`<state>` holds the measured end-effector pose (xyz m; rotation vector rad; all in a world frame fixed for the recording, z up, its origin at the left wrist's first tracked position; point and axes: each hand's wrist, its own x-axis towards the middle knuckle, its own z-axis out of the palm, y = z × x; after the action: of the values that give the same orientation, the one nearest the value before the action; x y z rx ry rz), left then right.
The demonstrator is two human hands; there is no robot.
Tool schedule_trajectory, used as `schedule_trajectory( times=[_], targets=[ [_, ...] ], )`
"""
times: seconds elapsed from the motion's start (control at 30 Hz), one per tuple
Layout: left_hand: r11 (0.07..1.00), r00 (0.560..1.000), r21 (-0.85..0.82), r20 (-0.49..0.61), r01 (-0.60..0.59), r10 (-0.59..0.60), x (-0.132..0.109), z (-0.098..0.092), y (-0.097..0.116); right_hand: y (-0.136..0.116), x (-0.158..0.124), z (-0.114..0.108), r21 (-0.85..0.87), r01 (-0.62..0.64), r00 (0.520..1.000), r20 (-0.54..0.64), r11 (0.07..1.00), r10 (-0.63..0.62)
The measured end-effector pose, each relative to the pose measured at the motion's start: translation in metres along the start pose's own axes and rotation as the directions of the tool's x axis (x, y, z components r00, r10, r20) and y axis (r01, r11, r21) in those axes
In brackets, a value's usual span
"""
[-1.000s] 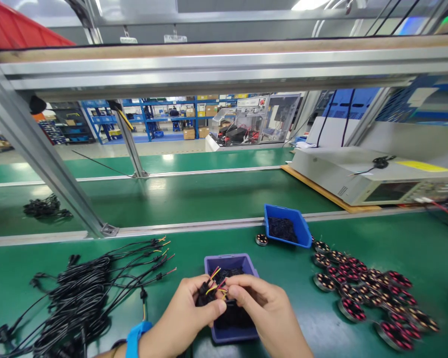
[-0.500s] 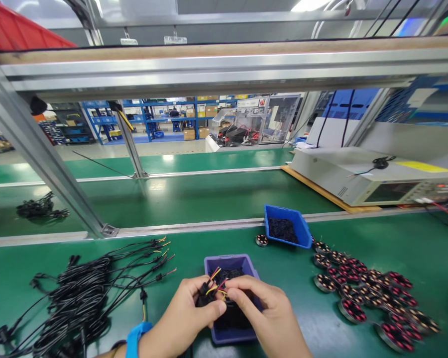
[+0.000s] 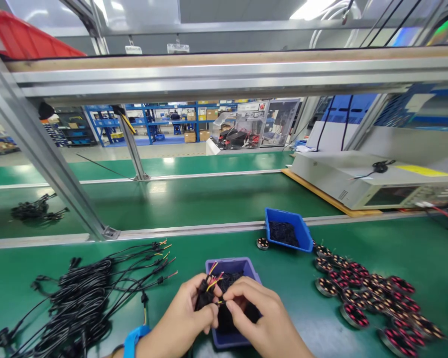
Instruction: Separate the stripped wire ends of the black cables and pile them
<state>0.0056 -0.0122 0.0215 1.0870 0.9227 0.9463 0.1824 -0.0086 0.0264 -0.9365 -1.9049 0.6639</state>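
My left hand [image 3: 192, 311] is closed around several black cables [image 3: 205, 297], whose stripped ends show red and yellow wires [image 3: 213, 281] pointing up and right. With thumb and forefinger, my right hand [image 3: 259, 313] pinches a small black piece [image 3: 224, 300] at the tip of one of the wires; the fingers partly hide it. Both hands are over a purple bin [image 3: 232, 343] with small black parts inside. To the left lies a pile of coiled black cables [image 3: 78, 293] with bare coloured wire ends.
Behind stands a blue bin [image 3: 304, 231] of black parts beside a single round motor part [image 3: 262, 243]. Many round coil parts [image 3: 366, 283] lie at right. A grey instrument [image 3: 358, 174] sits on a wooden board. A metal frame post [image 3: 59, 149] rises at left.
My right fingertips have shifted slightly down and left, from the red and yellow wires to a dark piece at a lower wire's tip. The camera view has tilted a little upward.
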Motion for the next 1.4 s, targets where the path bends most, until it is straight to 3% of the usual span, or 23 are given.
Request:
schedule_trajectory(
  times=[0.23,0.37,0.5,0.57,0.67,0.73,0.8,0.87,0.93,1.0,1.1,1.4],
  targets=[
    [0.998,0.999,-0.053,0.027,-0.037,0.038,0.002,-0.002,0.002,0.002,-0.001,-0.001,0.012,0.012,0.996,0.084,1.000,-0.013],
    [0.999,0.997,-0.017,0.064,-0.033,0.034,0.002,-0.003,0.001,0.001,0.001,-0.007,0.032,0.065,0.994,0.081,0.997,-0.067],
    [0.995,0.995,0.063,0.072,-0.073,0.068,-0.003,-0.004,0.002,-0.005,0.000,-0.012,0.056,0.017,0.993,0.112,0.998,-0.023],
    [0.990,0.994,0.100,0.036,-0.104,0.100,-0.005,-0.006,0.004,-0.010,0.000,-0.021,0.084,0.015,0.970,0.240,0.996,-0.035],
    [0.997,0.997,0.032,0.033,-0.069,0.067,-0.004,-0.006,0.005,-0.015,0.003,-0.037,0.182,0.062,0.885,0.444,0.981,-0.138],
    [0.996,0.998,-0.081,0.050,-0.024,0.028,-0.002,-0.005,0.005,-0.011,0.005,-0.040,0.136,0.071,0.909,0.399,0.988,-0.120],
    [0.986,0.999,-0.165,0.047,0.004,0.004,0.000,-0.003,0.006,-0.002,0.005,-0.033,-0.103,0.070,0.966,0.255,0.992,-0.042],
    [0.979,1.000,-0.203,0.013,0.014,-0.012,0.001,0.000,0.006,0.010,0.005,-0.019,-0.436,0.103,0.982,0.185,0.894,-0.023],
    [0.978,0.999,-0.210,-0.031,0.011,-0.018,0.002,0.001,0.006,0.021,0.003,-0.001,-0.641,0.173,0.974,0.225,0.748,-0.032],
    [0.978,0.998,-0.210,-0.061,0.004,-0.018,0.003,0.001,0.005,0.029,0.002,0.015,-0.695,0.210,0.965,0.259,0.688,-0.034],
    [0.980,0.998,-0.199,-0.058,0.011,-0.023,0.005,-0.002,0.003,0.033,0.000,0.027,-0.696,0.221,0.964,0.263,0.683,-0.045],
    [0.999,0.997,-0.022,-0.068,0.038,-0.039,0.008,-0.003,-0.002,0.030,-0.003,0.015,-0.669,0.188,0.980,0.173,0.719,-0.095]
  ],
)
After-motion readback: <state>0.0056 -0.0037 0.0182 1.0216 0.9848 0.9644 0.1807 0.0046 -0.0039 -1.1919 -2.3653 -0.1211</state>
